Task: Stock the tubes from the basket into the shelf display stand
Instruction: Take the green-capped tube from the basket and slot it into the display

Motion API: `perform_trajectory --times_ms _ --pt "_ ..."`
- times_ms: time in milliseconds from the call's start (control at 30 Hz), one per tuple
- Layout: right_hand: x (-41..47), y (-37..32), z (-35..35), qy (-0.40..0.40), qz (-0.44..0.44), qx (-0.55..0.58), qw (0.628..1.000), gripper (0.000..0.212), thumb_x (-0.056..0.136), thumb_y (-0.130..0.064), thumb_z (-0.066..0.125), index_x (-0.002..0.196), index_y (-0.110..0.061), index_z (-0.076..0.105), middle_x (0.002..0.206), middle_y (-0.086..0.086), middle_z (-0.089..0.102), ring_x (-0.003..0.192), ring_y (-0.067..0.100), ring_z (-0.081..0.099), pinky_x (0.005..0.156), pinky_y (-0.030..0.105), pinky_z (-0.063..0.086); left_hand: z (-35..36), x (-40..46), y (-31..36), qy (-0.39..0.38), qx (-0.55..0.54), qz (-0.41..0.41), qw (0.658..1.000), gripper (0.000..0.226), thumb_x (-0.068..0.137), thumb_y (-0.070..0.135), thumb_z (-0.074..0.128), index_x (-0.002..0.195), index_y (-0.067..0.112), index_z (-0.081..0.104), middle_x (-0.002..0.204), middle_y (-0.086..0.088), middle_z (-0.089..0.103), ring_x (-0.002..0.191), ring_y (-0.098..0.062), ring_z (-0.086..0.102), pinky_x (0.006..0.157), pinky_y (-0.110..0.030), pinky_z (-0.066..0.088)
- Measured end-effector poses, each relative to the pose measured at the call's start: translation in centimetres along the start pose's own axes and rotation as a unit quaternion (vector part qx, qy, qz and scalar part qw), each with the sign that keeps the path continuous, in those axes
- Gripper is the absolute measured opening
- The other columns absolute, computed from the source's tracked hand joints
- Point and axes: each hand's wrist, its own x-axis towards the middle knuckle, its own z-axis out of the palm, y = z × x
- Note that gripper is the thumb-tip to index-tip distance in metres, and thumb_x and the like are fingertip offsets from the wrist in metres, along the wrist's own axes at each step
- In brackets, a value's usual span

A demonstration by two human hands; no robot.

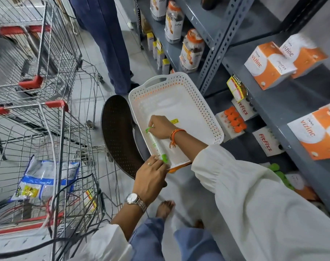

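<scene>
Both hands in the white basket (179,102), which rests on a dark chair (119,132) beside the grey shelf (273,102). Right hand (160,127) closed on the far green-capped end of a white tube (156,146); left hand (151,178) pinching its near end. Tube low against the basket's left wall; orange-capped tubes (235,119) in a shelf display stand (224,134).
</scene>
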Motion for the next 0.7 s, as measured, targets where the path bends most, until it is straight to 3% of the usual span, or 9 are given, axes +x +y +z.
perform_trajectory --times_ms 100,133,233,300,433,467,533,700 --pt "0.0 -0.7 -0.1 -0.002 0.003 -0.019 1.0 0.009 0.082 -0.001 0.054 0.075 -0.001 0.06 0.082 0.024 0.064 0.079 0.035 0.061 0.077 0.043 0.056 -0.1 -0.1 0.3 0.015 -0.002 -0.007 1.0 0.037 0.063 0.022 0.089 0.095 0.019 0.071 0.095 0.003 0.068 0.097 -0.024 0.062 0.103 -0.041 0.05" --pt "-0.1 -0.7 0.0 -0.007 0.003 -0.017 1.0 0.004 0.082 -0.004 0.058 0.081 -0.001 0.061 0.083 0.023 0.063 0.079 0.034 0.061 0.076 0.042 0.056 -0.1 -0.1 0.3 0.02 -0.003 -0.009 1.0 0.037 0.062 0.022 0.09 0.094 0.019 0.071 0.094 0.003 0.068 0.096 -0.023 0.062 0.104 -0.04 0.05" --pt "-0.5 -0.2 0.2 -0.015 -0.001 -0.007 1.0 0.051 0.083 -0.023 0.074 0.125 -0.002 0.054 0.116 0.02 0.062 0.106 0.033 0.059 0.085 0.036 0.05 -0.2 -0.2 0.5 0.024 -0.005 -0.018 1.0 0.041 0.057 0.024 0.094 0.092 0.019 0.072 0.093 0.003 0.069 0.096 -0.023 0.064 0.106 -0.037 0.047" --pt "-0.6 -0.1 0.3 -0.022 -0.011 -0.026 0.999 0.045 0.083 -0.026 0.073 0.119 -0.001 0.064 0.12 0.019 0.065 0.113 0.034 0.06 0.094 0.038 0.05 -0.5 -0.2 0.7 0.029 -0.002 -0.017 0.999 0.039 0.057 0.023 0.094 0.089 0.019 0.073 0.092 0.002 0.07 0.095 -0.024 0.065 0.107 -0.034 0.045" --pt "-1.0 0.2 -0.1 -0.002 -0.007 0.009 1.0 0.034 0.074 -0.023 0.077 0.097 0.001 0.071 0.108 0.019 0.071 0.097 0.032 0.067 0.081 0.037 0.056 -1.0 -0.2 1.0 0.066 0.003 0.012 0.998 0.017 0.07 0.02 0.08 0.085 0.017 0.073 0.085 0.0 0.069 0.086 -0.025 0.066 0.112 -0.04 0.047" --pt "-1.2 0.5 -0.6 0.01 -0.006 0.024 1.0 0.032 0.073 -0.023 0.08 0.095 -0.002 0.071 0.109 0.015 0.07 0.094 0.028 0.066 0.077 0.032 0.054 -1.1 -0.2 1.1 0.081 0.003 0.019 0.997 0.01 0.077 0.023 0.071 0.084 0.017 0.073 0.084 0.0 0.07 0.085 -0.025 0.066 0.11 -0.041 0.047" --pt "-2.2 1.2 -2.3 0.028 -0.003 0.052 0.998 0.03 0.073 -0.024 0.084 0.095 -0.009 0.069 0.111 0.01 0.067 0.092 0.022 0.062 0.074 0.026 0.046 -1.4 -0.5 1.3 0.106 -0.01 0.012 0.994 0.02 0.09 0.03 0.06 0.085 0.018 0.075 0.083 0.0 0.071 0.085 -0.025 0.066 0.102 -0.039 0.048" --pt "-6.8 2.5 -9.3 0.106 -0.01 0.068 0.992 0.029 0.079 -0.021 0.082 0.095 -0.008 0.062 0.1 0.008 0.062 0.083 0.023 0.058 0.056 0.024 0.041 -3.5 0.1 3.7 0.186 -0.064 -0.004 0.98 0.024 0.093 0.036 0.061 0.086 0.02 0.077 0.081 0.005 0.073 0.081 -0.022 0.065 0.081 -0.029 0.043"
